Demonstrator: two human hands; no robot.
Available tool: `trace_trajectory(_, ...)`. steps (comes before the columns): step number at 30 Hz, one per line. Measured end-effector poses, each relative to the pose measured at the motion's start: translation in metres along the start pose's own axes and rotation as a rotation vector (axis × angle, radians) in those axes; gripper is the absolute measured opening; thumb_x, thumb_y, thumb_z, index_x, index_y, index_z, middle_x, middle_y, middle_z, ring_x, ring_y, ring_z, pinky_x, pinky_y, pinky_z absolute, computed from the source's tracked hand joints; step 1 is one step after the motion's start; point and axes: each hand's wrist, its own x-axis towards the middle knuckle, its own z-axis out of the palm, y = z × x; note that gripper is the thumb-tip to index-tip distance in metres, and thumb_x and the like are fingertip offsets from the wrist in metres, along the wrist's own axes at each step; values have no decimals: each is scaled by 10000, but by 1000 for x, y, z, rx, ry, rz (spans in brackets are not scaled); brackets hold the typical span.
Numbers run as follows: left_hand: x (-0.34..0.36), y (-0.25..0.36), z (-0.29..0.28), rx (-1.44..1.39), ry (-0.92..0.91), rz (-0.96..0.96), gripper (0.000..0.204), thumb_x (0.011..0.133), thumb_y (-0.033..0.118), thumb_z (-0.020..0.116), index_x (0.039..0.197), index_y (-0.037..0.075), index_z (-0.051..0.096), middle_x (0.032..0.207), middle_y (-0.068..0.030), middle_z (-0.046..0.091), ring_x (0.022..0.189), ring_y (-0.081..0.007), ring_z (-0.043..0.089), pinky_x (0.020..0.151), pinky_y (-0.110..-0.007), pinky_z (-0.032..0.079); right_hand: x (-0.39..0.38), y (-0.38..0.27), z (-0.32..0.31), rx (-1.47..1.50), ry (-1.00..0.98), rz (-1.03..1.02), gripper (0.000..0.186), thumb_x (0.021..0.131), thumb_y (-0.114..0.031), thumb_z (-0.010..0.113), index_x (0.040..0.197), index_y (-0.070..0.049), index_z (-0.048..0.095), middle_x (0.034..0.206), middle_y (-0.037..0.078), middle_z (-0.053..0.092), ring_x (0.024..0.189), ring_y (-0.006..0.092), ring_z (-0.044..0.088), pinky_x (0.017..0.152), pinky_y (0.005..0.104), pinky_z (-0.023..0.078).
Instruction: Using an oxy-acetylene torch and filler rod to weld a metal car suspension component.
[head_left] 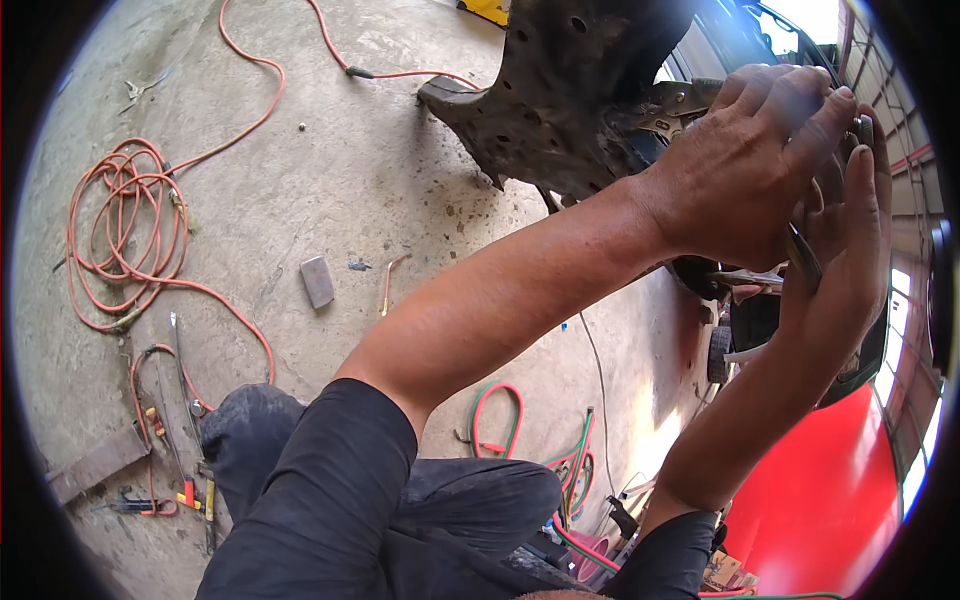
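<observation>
My left hand (745, 165) is raised at the upper right, fingers curled over something hidden beside a metal bracket (668, 118) on a dark, rusty, holed metal part (560, 90). Just to its right, my right hand (840, 235) is closed around a metal tool (805, 255), whose dark curved handle shows between the two hands; the rest is covered by my fingers. A small metal piece (864, 128) sticks up past my fingertips.
Orange cable (120, 270) lies coiled at left on concrete (360, 170). A grey block (317, 282), a thin copper-coloured rod (395, 270), hand tools (185, 480) and red-green hoses (510, 410) lie about. A red panel (820, 480) is at lower right; my bent knees show below.
</observation>
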Motion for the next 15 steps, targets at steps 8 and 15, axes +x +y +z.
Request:
trace_trajectory(8, -7, 14, -1, 230, 44, -58, 737, 813, 245, 753, 1461, 8, 496, 1269, -230, 521, 1235, -427, 511, 1092, -544, 374, -4, 0, 17, -179, 138, -129, 430, 1104, -276, 579, 1392, 44, 571, 1294, 205, 690, 1161, 262, 697, 1045, 361, 537)
trace_trajectory(15, -17, 15, 2, 158, 21, -12, 508, 868, 220, 746, 1358, 207, 613, 1203, -76, 548, 1106, -310, 576, 930, -456, 467, -28, 14, 20, -149, 308, -236, 353, 1088, -216, 616, 1267, 85, 567, 1182, 232, 699, 1035, 245, 725, 929, 298, 577)
